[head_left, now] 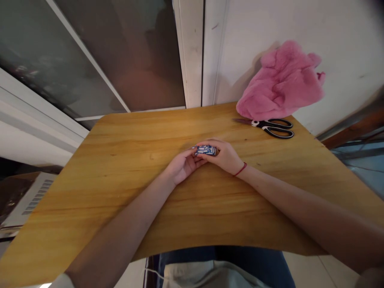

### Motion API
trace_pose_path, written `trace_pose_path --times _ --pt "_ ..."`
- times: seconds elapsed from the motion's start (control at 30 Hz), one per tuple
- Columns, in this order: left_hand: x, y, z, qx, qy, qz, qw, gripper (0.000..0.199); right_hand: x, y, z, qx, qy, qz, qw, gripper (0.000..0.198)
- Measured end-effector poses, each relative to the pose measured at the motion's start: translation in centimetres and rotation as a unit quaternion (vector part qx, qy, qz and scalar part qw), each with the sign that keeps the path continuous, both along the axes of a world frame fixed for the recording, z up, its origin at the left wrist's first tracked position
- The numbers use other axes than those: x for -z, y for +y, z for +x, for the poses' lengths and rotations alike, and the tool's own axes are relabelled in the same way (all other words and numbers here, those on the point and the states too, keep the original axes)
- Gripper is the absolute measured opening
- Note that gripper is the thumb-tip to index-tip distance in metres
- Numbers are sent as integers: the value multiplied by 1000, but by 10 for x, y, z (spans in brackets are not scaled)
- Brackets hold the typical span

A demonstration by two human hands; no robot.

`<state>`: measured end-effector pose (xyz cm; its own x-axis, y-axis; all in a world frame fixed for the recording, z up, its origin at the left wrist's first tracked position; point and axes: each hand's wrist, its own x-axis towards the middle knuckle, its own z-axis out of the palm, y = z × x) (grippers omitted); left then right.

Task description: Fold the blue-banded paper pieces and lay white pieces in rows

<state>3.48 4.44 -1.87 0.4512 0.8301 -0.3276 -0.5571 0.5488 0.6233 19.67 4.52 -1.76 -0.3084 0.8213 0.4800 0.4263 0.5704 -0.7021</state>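
Note:
Over the middle of the wooden table, both hands are around a small blue-and-white bundle of flat pieces (pixel 205 150); its exact kind is too small to tell. My left hand (pixel 185 165) is palm up, its thumb at the bundle's left end and its fingers reaching beneath. From the right, my right hand (pixel 224 155) closes on the bundle, with its fingers along the far side and its thumb on the near side. A thin red cord circles my right wrist. The underside of the bundle is hidden by the hands.
On the wooden table (pixel 144 136), black-handled scissors (pixel 270 126) lie at the back right, blades pointing left. Behind them a pink fluffy cloth (pixel 279 84) rests against the white wall. A dark glass-panelled door (pixel 120 52) borders the table's far left edge.

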Motion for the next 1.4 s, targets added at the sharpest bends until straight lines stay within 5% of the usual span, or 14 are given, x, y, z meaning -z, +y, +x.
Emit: trace_pose_path --times 0.57,0.93,1.4 --pt "-1 0 2 -94 -7 21 995 21 -1 4 5 94 138 -50 985 30" --pt "-2 2 2 -64 10 -22 998 25 4 3 2 0 45 -94 995 40" --pt "-5 3 3 -90 -1 -33 995 30 8 5 2 -33 94 -140 985 45"
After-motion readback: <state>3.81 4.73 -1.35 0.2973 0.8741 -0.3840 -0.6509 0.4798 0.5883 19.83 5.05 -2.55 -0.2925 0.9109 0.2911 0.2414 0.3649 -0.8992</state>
